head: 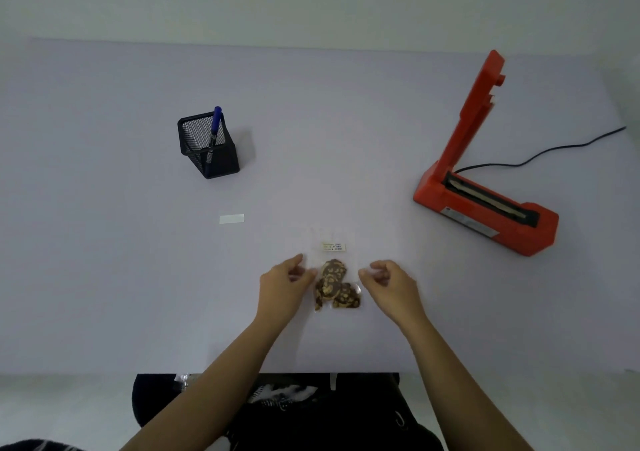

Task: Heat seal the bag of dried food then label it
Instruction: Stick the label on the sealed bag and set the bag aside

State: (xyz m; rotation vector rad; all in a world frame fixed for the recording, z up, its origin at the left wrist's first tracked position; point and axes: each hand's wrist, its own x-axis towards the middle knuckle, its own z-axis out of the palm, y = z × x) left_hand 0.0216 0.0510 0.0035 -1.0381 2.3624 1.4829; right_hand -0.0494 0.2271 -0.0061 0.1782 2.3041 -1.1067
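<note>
A clear bag [334, 263] with brown and yellow dried food slices [335, 289] lies flat on the table near its front edge. A small yellowish written label [334, 247] sits on the bag's upper part. My left hand [285, 284] touches the bag's left edge with its fingertips. On the other side my right hand [388, 282] pinches the bag's right edge. The orange heat sealer [485, 204] stands at the right with its arm raised upright.
A black mesh pen holder [207, 145] with a blue marker [215, 128] stands at the left rear. A blank white label strip [231, 219] lies between the holder and the bag. The sealer's black cord [554, 147] trails off to the right.
</note>
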